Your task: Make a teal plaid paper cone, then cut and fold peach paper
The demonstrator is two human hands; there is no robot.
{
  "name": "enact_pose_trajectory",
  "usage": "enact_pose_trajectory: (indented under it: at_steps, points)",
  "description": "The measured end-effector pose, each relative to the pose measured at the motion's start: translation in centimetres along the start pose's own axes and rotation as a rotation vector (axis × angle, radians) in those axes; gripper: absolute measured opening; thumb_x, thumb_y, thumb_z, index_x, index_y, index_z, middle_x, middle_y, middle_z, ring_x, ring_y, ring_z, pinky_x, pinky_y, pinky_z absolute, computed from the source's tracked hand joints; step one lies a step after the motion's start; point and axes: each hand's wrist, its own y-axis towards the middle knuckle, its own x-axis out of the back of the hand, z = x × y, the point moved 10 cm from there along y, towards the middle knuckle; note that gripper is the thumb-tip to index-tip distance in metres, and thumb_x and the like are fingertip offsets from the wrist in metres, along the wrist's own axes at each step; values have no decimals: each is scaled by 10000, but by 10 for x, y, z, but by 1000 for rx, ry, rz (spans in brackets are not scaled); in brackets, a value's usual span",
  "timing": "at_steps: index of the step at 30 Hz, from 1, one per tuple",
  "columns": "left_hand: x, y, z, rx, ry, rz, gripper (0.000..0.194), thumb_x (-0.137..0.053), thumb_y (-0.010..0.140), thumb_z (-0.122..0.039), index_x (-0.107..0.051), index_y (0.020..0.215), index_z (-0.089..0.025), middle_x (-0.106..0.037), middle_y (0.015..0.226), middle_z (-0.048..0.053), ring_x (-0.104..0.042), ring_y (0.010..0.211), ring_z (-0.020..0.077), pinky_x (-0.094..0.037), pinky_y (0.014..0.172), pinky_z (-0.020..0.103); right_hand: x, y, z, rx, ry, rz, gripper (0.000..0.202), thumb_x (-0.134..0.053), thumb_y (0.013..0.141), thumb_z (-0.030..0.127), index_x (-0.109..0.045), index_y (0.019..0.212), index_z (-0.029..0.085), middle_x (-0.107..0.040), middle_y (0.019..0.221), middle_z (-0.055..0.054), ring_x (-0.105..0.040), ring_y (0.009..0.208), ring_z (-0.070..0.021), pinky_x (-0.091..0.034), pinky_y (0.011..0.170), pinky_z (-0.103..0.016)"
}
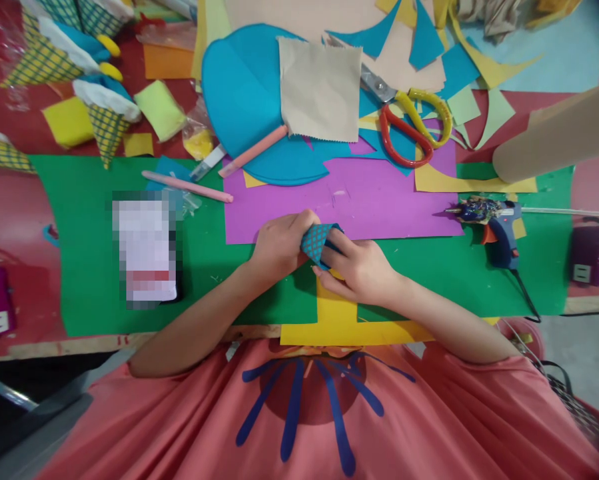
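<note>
One green sheet lies under the grip, partly hidden by a purple sheet just beyond; to the grip's right, a brown tube is cut off; to its left, a phone is blurred; the left hand is closed on a blue checked piece between both hands; the right hand's curled fingers enter it, tips hidden, so I cannot tell their hold.

Small blue curled piece with a reddish crisscross pattern, held mid-scene

It bends round into a short tube or cone, patterned face outward, plain darker blue inside showing at its open right end. The left hand grips its left side; the right hand's fingers reach into the opening.
</note>
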Motion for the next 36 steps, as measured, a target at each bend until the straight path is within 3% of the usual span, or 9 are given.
enact_pose_trajectory:
  at_steps: [4,11,16,20,28,36]
  points:
    - [0,1,-1,2,28,18,96,-485,794,-220,-448,879,-246,-693,806,25,-653,736,202,-418,620,300,-7,1,-3,-25,-30,80,416,-296,987,327,-634,1084,103,-633,1104,-166,-475,527,-100,-283,459,-281]
    - [4,2,1,30,35,9,112,-488,788,-216,-441,885,-244,-684,791,21,-645,722,195,-399,606,298,-1,0,0,7,-61,8,394,-301,998,305,-649,1019,123,-668,1054,-141,-527,570,-106,-314,471,-275]
    - [2,4,11,105,40,35,129,-533,776,-244,-456,879,-243,-673,761,6,-622,694,189,-374,586,289,-2,-1,-6,53,125,65,338,-303,992,281,-584,1092,123,-682,1054,-137,-600,687,-116,-356,495,-229]
    - [-2,4,13,137,46,97,160,-573,748,-238,-466,867,-235,-655,738,8,-628,693,200,-375,594,292,0,-2,-11,105,241,89,277,-347,944,211,-599,1044,157,-692,926,-73,-577,624,-103,-354,503,-221]
    - [7,2,3,12,43,13,53,-470,810,-235,-423,831,-246,-640,710,-3,-604,655,168,-380,582,281,-6,-1,-5,119,-9,147,348,-323,957,251,-648,1043,160,-654,1067,-111,-425,522,-93,-250,484,-282]
    - [7,2,-1,28,127,27,23,-472,848,-220,-459,865,-229,-671,767,34,-655,737,204,-407,620,301,-7,0,-7,77,-53,98,332,-354,950,210,-679,952,143,-703,1013,-100,-529,579,-125,-290,496,-299]
